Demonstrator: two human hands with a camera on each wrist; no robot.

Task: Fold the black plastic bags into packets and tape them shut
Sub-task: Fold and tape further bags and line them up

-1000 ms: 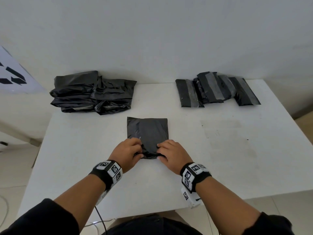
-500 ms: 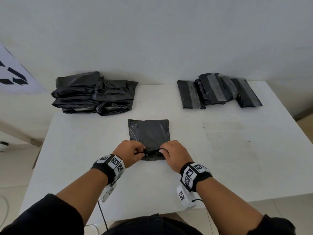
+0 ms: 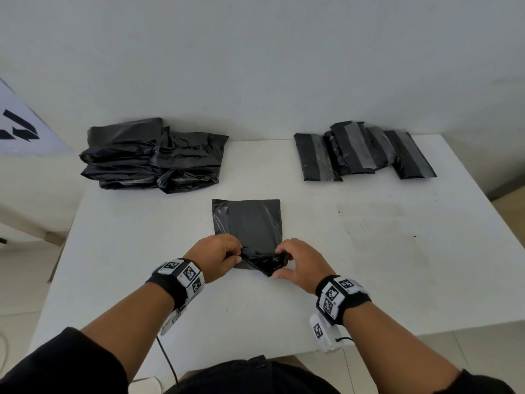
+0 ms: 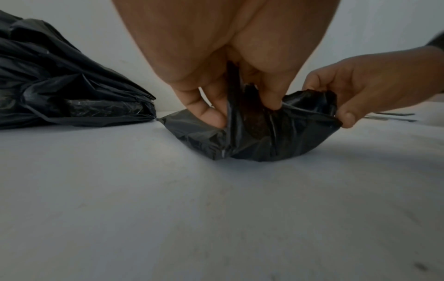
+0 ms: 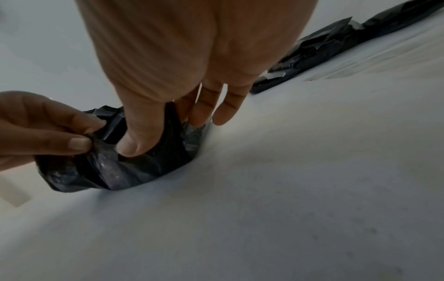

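- Left hand [image 3: 213, 257] and right hand [image 3: 302, 264] both pinching near edge of flat black plastic bag [image 3: 250, 223].
- Edge now lifted and bunched, flatter a second ago: first fold starting.
- Bag mid white surface [image 3: 369, 280]; taped packets [image 3: 360, 152] far right.

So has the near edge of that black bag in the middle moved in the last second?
Yes. The black bag's near edge has lifted and bunched up between the left hand and right hand; its far edge stays put on the white table.

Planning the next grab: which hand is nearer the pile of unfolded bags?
Left. The left hand lies below the pile of unfolded bags; the right hand is farther right, past the black bag both pinch.
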